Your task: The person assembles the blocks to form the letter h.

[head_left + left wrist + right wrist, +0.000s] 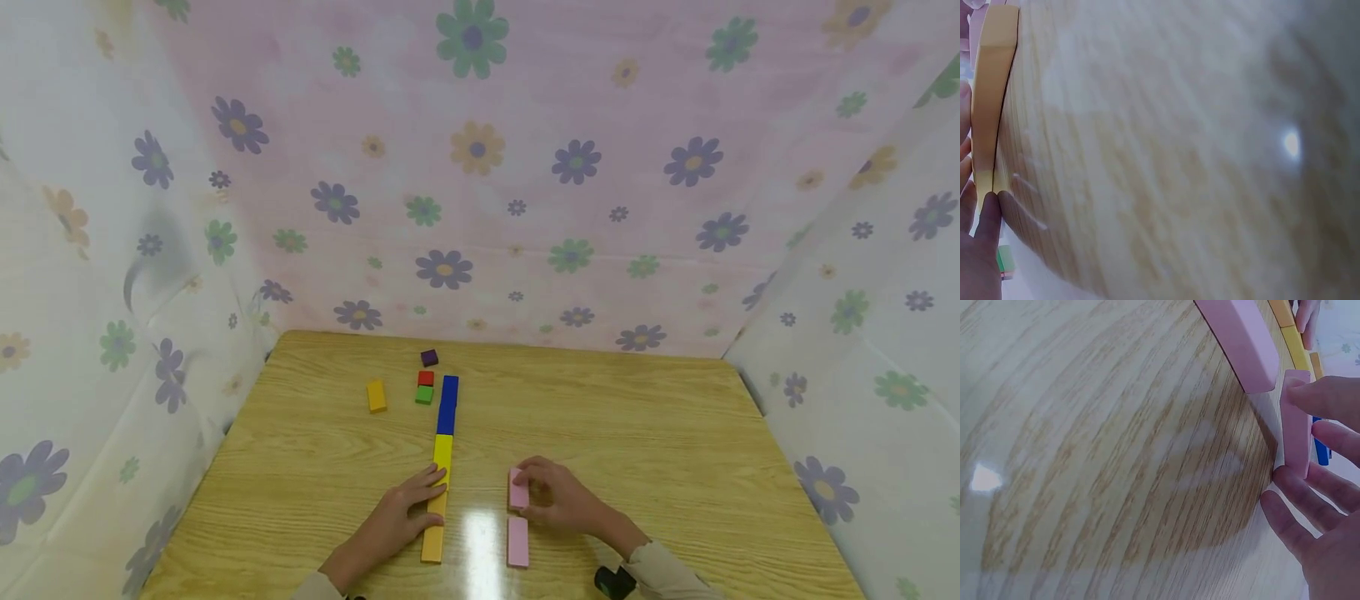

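Note:
A straight row of blocks runs away from the person: orange blocks (432, 546) nearest, then yellow (443, 450), then blue (447, 406) at the far end. My left hand (392, 518) lies along the left side of this row, its extended fingers touching the orange and yellow blocks. To the right, my right hand (567, 498) pinches a pink block (1296, 440) between thumb and fingers. A second pink block (518, 543) lies flat just nearer the person, a small gap apart from the held one. The left wrist view shows an orange block (992, 87) beside the left fingers.
Left of the row's far end sit a red block (426, 378), a green block (424, 395) against it, a dark purple block (429, 357) and a separate orange-yellow block (377, 397). Flower-patterned cloth (517, 179) encloses the back and sides of the wooden table (637, 417).

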Tool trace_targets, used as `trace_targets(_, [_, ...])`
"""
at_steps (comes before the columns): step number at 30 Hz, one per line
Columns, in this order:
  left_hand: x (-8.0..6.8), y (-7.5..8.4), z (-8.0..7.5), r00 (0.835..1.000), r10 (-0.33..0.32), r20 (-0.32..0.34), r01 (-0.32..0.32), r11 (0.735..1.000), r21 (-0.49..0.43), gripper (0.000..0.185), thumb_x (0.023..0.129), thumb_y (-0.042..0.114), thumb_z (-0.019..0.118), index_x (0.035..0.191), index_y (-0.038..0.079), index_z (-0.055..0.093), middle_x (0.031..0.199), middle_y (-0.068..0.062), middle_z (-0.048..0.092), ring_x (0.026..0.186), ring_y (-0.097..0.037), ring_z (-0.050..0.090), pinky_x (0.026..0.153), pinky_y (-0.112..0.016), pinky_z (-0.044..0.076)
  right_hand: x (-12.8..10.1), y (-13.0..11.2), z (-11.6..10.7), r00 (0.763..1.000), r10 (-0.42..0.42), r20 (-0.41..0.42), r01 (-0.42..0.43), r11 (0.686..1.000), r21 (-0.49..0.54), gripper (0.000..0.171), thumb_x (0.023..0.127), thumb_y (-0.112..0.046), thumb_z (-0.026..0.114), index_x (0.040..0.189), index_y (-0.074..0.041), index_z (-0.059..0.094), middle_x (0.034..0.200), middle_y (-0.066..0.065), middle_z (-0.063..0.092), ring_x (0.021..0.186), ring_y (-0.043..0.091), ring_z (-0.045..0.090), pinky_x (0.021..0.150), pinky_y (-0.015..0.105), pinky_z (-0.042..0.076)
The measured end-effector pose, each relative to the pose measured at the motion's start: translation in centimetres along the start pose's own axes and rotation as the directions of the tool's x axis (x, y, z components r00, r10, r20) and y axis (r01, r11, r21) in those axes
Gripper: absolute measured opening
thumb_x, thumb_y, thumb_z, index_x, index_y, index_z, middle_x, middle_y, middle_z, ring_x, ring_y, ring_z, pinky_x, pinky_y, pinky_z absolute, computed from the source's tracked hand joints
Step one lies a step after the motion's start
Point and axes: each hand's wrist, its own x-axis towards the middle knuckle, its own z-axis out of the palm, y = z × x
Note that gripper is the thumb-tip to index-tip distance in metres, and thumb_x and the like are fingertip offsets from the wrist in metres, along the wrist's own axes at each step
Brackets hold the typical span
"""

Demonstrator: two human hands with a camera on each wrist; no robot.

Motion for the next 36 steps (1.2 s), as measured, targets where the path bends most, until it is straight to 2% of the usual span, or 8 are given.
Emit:
trace_targets(10, [0.0,-0.2,0.1,1.0,0.015,-0.011,-0.015,1.0,0.01,0.045,0.081,0.028,0.061,0.121,0.009,0.054,0.134,-0.004,0.04,0.125,-0.024,0.032,0.094,-0.04,0.038,-0.4,-0.3,0.3,1.0,0.002,-0.001,-0.002,1.0,-0.014,0.028,0.078,-0.026,0.068,0.102,-0.016,0.059,0.118,0.003,0.049,0.104,0.018,0.049,0.083,0.037,0.045])
trace_targets(15, [0.0,-0.2,0.1,0.999,0.024,-0.021,-0.023,1.0,0.011,0.045,0.081,0.028,0.062,0.12,0.008,0.054,0.134,-0.005,0.041,0.125,-0.025,0.033,0.093,-0.039,0.038,-0.7,-0.5,0.7,1.0,0.008,0.02,-0.008,1.0,-0.018,0.039,0.077,-0.037,0.067,0.109,-0.017,0.057,0.125,0.008,0.043,0.109,0.023,0.044,0.085,0.043,0.042])
trace_targets(18, [0.0,-0.2,0.0,0.999,0.022,-0.026,-0.022,1.0,-0.001,0.045,0.08,0.027,0.062,0.12,0.008,0.055,0.134,-0.005,0.04,0.125,-0.024,0.033,0.093,-0.04,0.038,-0.9,-0.5,0.9,0.999,0.0,0.039,0.001,0.999,-0.046,0.043,0.076,-0.04,0.066,0.113,-0.019,0.058,0.129,0.01,0.038,0.108,0.022,0.042,0.082,0.041,0.043])
trace_targets(23, [0.0,-0.2,0.0,1.0,0.009,-0.026,-0.009,1.0,-0.004,0.045,0.079,0.026,0.063,0.119,0.008,0.056,0.134,-0.003,0.041,0.125,-0.022,0.032,0.093,-0.041,0.037,-1.0,-0.8,1.2,0.998,-0.048,0.035,0.05,0.996,-0.077,0.039,0.075,-0.037,0.068,0.11,-0.02,0.063,0.129,0.013,0.038,0.101,0.015,0.041,0.078,0.033,0.044])
trace_targets(36, [0.0,-0.1,0.0,0.999,0.027,-0.017,-0.027,1.0,0.009,0.045,0.081,0.027,0.061,0.12,0.008,0.055,0.133,-0.005,0.041,0.125,-0.025,0.033,0.093,-0.04,0.038,-1.0,-1.1,1.0,0.998,-0.052,0.031,0.055,0.994,-0.09,0.038,0.075,-0.035,0.068,0.109,-0.019,0.063,0.13,0.013,0.038,0.102,0.018,0.042,0.078,0.035,0.044])
